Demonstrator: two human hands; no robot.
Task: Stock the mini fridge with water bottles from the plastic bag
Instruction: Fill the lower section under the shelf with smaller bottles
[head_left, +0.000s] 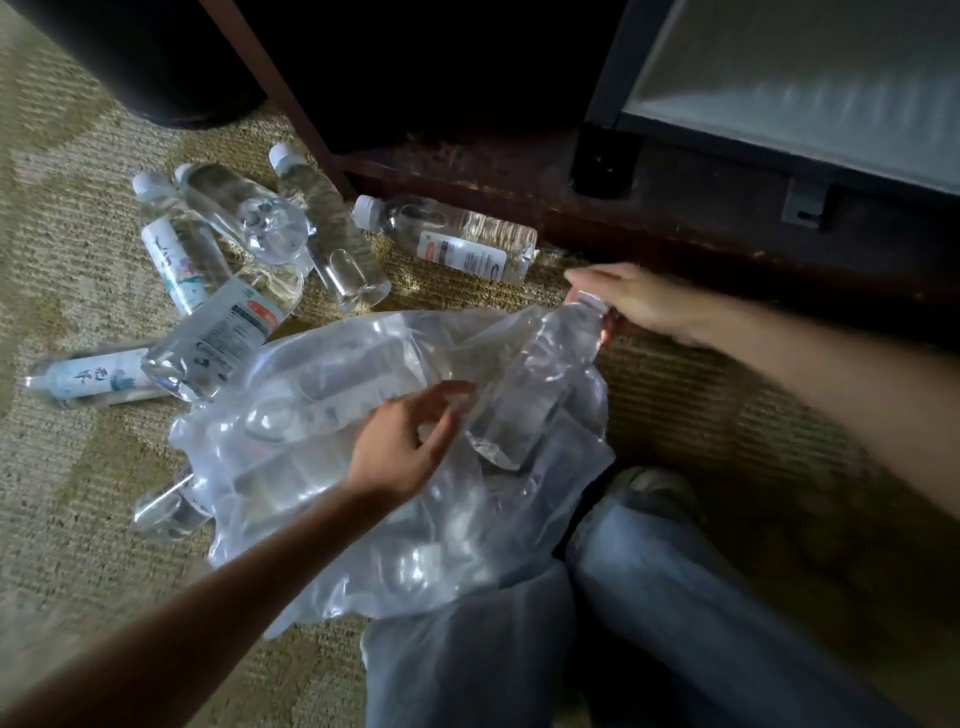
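A clear plastic bag (332, 499) lies crumpled on the carpet in front of my knees, with blurred bottle shapes inside it. My right hand (639, 299) grips the capped neck of a clear water bottle (535, 384) that slants up out of the bag. My left hand (402, 441) hovers over the bag beside that bottle's base, fingers spread, holding nothing. Several more water bottles (244, 260) lie scattered on the carpet to the upper left; one labelled bottle (457, 241) rests near the cabinet base. The mini fridge (789, 88) is at the upper right.
A dark wooden cabinet base (519, 171) runs across the top, with a dark opening above it. A black round bin (145, 57) stands at the upper left. My knees in blue jeans (649, 597) fill the lower right. Patterned beige carpet (78, 519) covers the floor.
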